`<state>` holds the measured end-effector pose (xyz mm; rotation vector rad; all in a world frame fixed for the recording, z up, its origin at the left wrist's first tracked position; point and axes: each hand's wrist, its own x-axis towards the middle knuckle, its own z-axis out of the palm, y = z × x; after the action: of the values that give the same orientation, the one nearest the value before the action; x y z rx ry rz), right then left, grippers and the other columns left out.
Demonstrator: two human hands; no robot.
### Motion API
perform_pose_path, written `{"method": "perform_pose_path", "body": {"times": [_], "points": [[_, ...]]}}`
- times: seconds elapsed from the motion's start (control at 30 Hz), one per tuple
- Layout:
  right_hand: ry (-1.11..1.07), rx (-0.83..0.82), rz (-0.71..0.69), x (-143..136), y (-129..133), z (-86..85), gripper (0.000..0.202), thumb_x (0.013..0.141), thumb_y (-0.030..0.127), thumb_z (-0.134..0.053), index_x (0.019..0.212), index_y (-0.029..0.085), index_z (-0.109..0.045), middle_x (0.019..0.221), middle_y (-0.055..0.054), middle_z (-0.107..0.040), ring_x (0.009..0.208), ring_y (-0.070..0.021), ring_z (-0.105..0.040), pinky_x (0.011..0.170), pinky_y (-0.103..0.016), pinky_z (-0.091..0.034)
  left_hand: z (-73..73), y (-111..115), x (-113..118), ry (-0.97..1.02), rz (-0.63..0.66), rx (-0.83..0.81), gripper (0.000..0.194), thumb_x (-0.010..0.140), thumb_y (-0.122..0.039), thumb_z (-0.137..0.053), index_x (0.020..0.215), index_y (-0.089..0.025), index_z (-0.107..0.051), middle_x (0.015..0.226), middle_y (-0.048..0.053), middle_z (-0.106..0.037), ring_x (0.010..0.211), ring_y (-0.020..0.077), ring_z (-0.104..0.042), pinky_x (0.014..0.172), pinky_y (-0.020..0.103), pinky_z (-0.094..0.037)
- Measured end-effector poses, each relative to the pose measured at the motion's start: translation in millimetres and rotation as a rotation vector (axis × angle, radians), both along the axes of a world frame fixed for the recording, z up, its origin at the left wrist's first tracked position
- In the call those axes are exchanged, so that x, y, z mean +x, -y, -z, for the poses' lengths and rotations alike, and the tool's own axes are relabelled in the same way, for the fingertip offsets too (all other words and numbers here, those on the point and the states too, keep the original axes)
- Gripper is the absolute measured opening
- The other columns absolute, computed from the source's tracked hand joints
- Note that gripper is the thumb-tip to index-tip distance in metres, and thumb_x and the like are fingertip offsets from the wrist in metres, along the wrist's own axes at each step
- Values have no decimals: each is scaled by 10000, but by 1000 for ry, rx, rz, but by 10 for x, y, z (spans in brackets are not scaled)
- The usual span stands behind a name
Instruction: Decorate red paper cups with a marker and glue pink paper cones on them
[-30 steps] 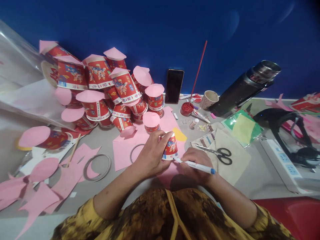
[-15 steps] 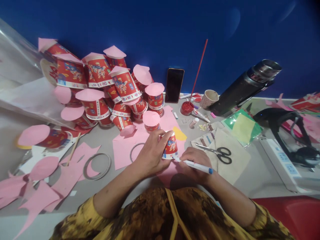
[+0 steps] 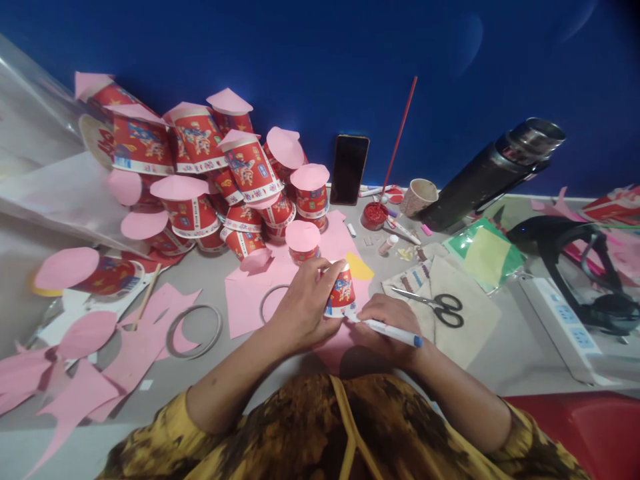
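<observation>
My left hand [image 3: 309,303] grips a small red paper cup [image 3: 343,292] that stands upside down on pink paper [image 3: 333,353]. My right hand [image 3: 387,323] is closed around a white marker pen [image 3: 393,333] with a blue end. The pen's tip meets the cup's white lower rim, where coloured marks show. Just behind the held cup stands another red cup topped with a pink paper disc [image 3: 303,237]. A yellow paper piece [image 3: 359,265] lies beside the held cup.
Decorated cups [image 3: 200,140] are piled at back left. Tape rings [image 3: 194,332] and pink scraps [image 3: 90,387] lie left. Scissors [image 3: 445,309] rest on a cloth [image 3: 465,327] to the right. A phone [image 3: 349,170], a red pot [image 3: 375,216] and a black flask [image 3: 493,173] stand behind.
The pen's blue end has shifted slightly left while its tip stays at the cup's rim. The left hand and the cup are practically still.
</observation>
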<state>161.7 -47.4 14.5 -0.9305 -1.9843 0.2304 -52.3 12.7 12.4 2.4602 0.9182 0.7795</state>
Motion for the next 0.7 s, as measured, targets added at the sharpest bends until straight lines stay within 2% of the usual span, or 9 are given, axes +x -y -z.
{"method": "perform_pose_path", "body": {"times": [0.17, 0.43, 0.7], "points": [[-22, -6, 48, 10, 18, -8, 50, 958, 182, -642, 921, 211, -661, 709, -27, -740, 625, -166, -695, 593, -280, -540, -2, -1, 1, 10, 6, -1, 857, 817, -234, -703, 1584, -184, -323, 1345, 187, -444, 1231, 358, -515, 1029, 511, -524], [-32, 10, 52, 11, 15, 33, 61, 933, 156, -653, 928, 215, -664, 716, -25, -737, 623, -172, -689, 592, -288, -539, -5, -2, 7, 4, 0, 14, 853, 814, -215, -708, 1574, -179, -324, 1332, 183, -450, 1217, 351, -521, 1024, 517, -535], [-25, 7, 92, -24, 7, 25, 77, 952, 180, -655, 883, 214, -650, 684, -15, -719, 597, -158, -694, 571, -269, -539, -80, -26, -51, -61, 54, -93, 970, 750, -113, -647, 1624, -244, -248, 1418, 170, -411, 1314, 354, -487, 1085, 535, -510]]}}
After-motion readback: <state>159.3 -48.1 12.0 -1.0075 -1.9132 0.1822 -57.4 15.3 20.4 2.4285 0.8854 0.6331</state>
